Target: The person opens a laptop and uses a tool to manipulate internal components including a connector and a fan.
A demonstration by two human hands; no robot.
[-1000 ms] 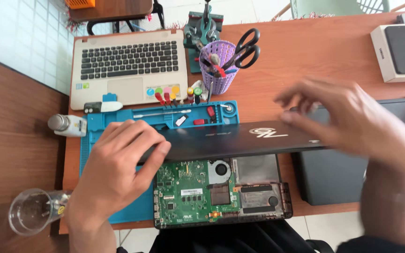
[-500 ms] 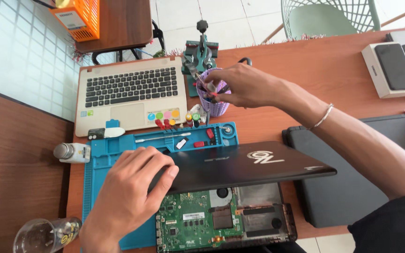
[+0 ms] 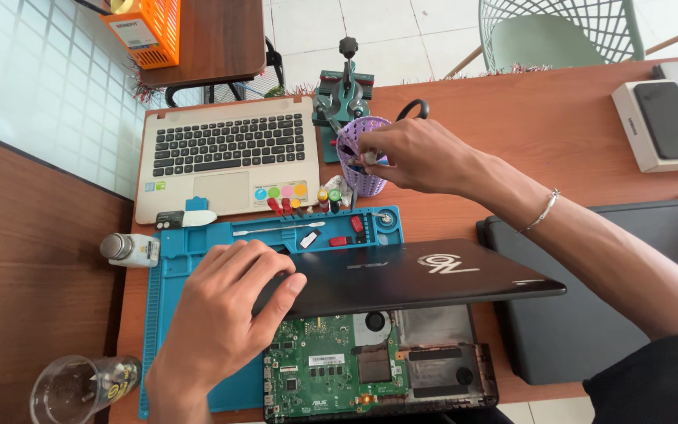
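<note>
Black laptop lid [image 3: 402, 275] under left hand [image 3: 225, 302].

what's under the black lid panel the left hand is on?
Under the black lid panel, held by the left hand, the opened laptop base shows: green board, fan, empty bay. Its rear part is covered by the panel.

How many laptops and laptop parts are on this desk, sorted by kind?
Whole closed laptops: 1, the black laptop at the right.
Loose keyboard halves: 1, the beige keyboard deck.
Lid panels: 1, the black lid under the left hand.
Opened bases with bare circuit board: 1, the opened base.
Total: 4.
The right hand reaches into the purple cup.
</note>
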